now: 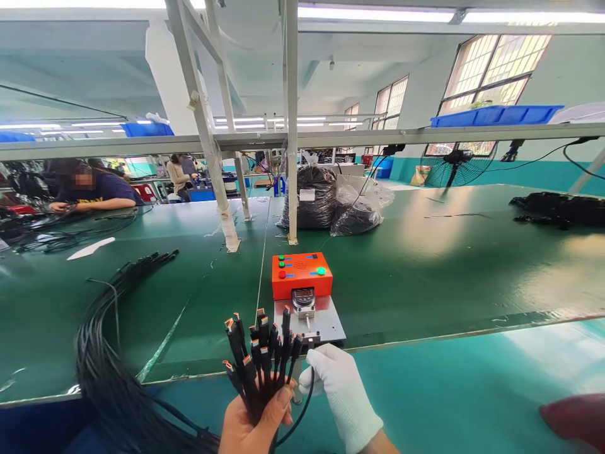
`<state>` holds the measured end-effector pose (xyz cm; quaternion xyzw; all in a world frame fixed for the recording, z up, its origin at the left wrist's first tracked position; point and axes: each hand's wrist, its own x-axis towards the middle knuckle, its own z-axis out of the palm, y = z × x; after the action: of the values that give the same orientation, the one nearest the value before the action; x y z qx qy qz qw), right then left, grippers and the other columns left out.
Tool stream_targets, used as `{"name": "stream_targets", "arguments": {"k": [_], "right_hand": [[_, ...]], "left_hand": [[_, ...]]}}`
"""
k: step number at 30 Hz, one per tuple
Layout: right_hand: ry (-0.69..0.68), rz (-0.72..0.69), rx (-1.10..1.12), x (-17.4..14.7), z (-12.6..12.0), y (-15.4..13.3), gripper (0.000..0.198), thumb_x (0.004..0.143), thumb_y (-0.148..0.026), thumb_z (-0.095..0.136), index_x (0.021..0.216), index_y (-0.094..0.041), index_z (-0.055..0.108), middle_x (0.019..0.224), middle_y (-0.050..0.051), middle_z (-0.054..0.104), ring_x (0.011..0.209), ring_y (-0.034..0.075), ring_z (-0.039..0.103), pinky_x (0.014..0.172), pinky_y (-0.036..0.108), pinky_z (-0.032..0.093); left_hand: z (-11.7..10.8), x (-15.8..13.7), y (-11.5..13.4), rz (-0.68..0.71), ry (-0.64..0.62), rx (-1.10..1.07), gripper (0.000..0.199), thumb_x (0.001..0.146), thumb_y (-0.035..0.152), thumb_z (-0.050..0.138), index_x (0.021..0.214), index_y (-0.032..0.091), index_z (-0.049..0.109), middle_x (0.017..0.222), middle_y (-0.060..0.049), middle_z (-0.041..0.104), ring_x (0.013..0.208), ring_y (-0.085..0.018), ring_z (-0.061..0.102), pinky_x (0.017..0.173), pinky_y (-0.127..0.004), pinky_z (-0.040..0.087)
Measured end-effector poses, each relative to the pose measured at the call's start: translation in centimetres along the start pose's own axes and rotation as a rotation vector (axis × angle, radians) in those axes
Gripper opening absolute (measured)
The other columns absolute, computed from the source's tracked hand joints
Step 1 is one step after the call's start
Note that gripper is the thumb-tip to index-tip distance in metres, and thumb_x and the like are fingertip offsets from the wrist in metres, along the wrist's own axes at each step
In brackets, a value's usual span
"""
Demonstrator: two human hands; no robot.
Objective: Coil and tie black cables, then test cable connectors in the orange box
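My left hand [265,413], bare, is closed around a bundle of black cables [265,359]. Their plugs fan upward and show orange inside the metal tips. My right hand [338,391] wears a white knitted glove and pinches one black cable [308,400] near its end, which is at the front of a small metal fixture [311,337]. Whether the plug sits inside the fixture I cannot tell. Behind the fixture stand a round digital gauge [303,297] and an orange box [302,276] with green and red buttons, one green light glowing.
A long bunch of black cables [101,353] curves over the left edge of the green table [416,271]. White posts [292,189] rise behind the box, beside black plastic bags [316,198]. A co-worker [97,189] sits at the far left. A black heap [562,209] lies far right.
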<state>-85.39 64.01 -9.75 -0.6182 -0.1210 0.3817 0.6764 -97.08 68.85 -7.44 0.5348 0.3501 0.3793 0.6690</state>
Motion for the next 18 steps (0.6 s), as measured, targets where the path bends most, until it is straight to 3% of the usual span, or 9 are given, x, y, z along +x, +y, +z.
{"name": "stream_targets", "arguments": {"k": [15, 18], "right_hand": [[0.007, 0.072, 0.050, 1.6, -0.3, 0.1, 0.013, 0.057, -0.030, 0.051, 0.055, -0.018, 0.047, 0.039, 0.002, 0.059, 0.035, 0.013, 0.054, 0.039, 0.022, 0.038], [-0.005, 0.078, 0.048, 1.9, -0.1, 0.0, 0.011, 0.054, -0.029, 0.049, 0.054, -0.018, 0.046, 0.037, 0.001, 0.058, 0.033, 0.013, 0.052, 0.037, 0.022, 0.037]], "left_hand": [[-0.1, 0.3, -0.3, 0.007, 0.070, 0.026, 0.038, 0.047, 0.041, 0.079, 0.076, 0.017, 0.074, 0.076, -0.010, 0.073, 0.042, -0.021, 0.059, 0.038, -0.032, 0.046], [0.0, 0.0, -0.1, 0.022, 0.056, 0.041, 0.035, 0.047, 0.041, 0.079, 0.072, 0.018, 0.073, 0.071, -0.008, 0.073, 0.040, -0.019, 0.057, 0.038, -0.032, 0.046]]}}
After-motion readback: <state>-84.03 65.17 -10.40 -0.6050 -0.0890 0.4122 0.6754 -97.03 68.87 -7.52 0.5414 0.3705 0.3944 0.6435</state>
